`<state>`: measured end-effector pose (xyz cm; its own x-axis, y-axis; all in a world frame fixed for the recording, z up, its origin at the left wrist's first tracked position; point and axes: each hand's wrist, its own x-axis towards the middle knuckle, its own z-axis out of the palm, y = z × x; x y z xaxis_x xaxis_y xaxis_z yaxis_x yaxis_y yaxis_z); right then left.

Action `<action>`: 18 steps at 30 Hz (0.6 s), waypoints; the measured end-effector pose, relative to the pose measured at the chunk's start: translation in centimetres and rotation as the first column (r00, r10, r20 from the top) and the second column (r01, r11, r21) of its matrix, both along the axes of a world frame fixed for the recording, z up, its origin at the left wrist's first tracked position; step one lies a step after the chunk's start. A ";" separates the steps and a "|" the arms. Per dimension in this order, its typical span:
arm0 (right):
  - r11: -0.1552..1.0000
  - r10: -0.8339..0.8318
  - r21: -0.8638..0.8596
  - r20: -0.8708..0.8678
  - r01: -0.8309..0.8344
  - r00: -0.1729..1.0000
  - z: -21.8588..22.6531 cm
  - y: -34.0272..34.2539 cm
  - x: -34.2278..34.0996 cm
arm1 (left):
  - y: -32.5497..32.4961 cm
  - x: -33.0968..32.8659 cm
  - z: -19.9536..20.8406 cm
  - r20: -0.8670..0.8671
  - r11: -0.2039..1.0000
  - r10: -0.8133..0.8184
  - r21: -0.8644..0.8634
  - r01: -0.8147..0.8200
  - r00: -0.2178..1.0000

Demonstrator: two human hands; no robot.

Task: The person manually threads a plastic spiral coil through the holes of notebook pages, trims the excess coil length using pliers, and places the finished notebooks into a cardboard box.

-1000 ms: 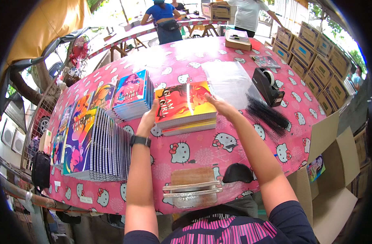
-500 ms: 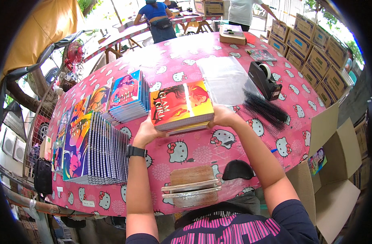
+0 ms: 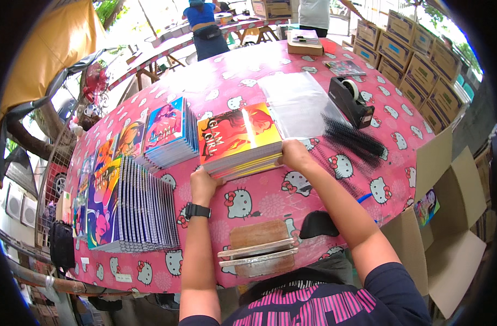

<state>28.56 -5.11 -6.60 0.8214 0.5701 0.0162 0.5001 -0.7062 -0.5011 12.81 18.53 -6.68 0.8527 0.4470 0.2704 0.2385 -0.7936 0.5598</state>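
A stack of notebooks (image 3: 240,133) with red, orange and yellow covers lies near the middle of the pink table. My left hand (image 3: 204,186), below a black wristwatch, closes on the stack's near left corner, with its fingertips partly hidden. At the near right corner, my right hand (image 3: 295,154) grips the same stack from the side. Just left of it is a blue-covered notebook stack (image 3: 166,127). Closer on the left stands a large group of spiral notebooks (image 3: 131,209) with purple and yellow covers. Clear plastic sleeves (image 3: 294,100) lie behind my right hand.
A black tape dispenser (image 3: 350,103) and loose black binding coils (image 3: 354,142) sit to the right. A wooden block (image 3: 259,236) and a dark pad (image 3: 319,224) lie nearest me. An open carton (image 3: 449,217) stands at right; stacked cartons (image 3: 422,70) and two people are beyond.
My left hand has shifted down along the stack to its near corner, and more of the stack's front edges shows. The whole view has shifted slightly.
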 end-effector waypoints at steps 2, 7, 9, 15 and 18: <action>1.000 -0.003 0.019 0.027 0.003 1.000 -0.5 -0.2 0.0 | -0.6 0.2 -0.2 0.052 1.000 -0.013 0.001 0.013 0.999; 0.971 -0.091 0.234 0.157 0.053 0.983 -3.5 0.0 -1.4 | -0.6 -0.1 -2.3 0.139 0.990 -0.039 -0.126 0.057 0.990; 0.942 -0.166 0.320 0.166 0.106 0.972 -4.5 1.3 -1.8 | 1.0 -0.6 -3.7 0.205 0.975 0.025 -0.221 0.021 0.978; 0.952 -0.116 0.296 0.129 0.073 0.985 -3.9 -0.4 0.5 | -0.4 0.9 -3.3 0.151 0.978 0.092 -0.197 -0.062 0.984; 0.986 0.108 0.102 0.188 -0.129 0.976 -2.7 -2.2 0.3 | 1.0 0.8 -5.4 0.128 0.999 0.041 -0.034 -0.037 0.991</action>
